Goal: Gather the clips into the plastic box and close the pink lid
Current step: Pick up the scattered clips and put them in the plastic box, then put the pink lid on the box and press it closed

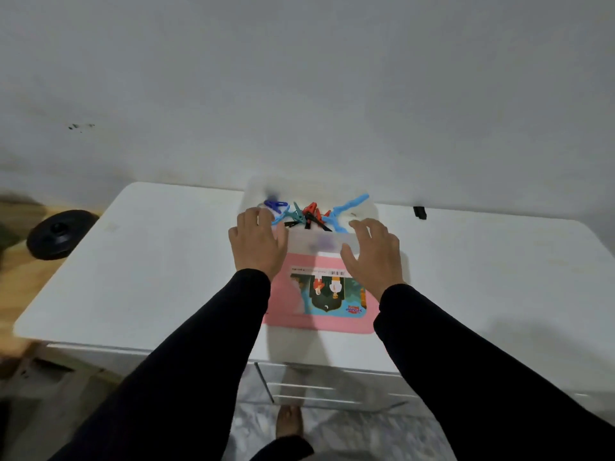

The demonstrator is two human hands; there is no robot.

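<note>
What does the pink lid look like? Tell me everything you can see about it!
The pink lid is a flat rectangle with rounded corners, plastic by its look. It lies on the white table, just in front of the clear plastic box, not closed over it. A colourful sticker covers much of it, with two cartoon figures and a barcode, upside down from here. The right hand hovers over its far right corner; whether it touches is unclear.

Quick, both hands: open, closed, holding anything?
Left hand: open, fingers resting on the plastic box, gripping nothing.
Right hand: open, fingers spread at the box, holding nothing.
</note>
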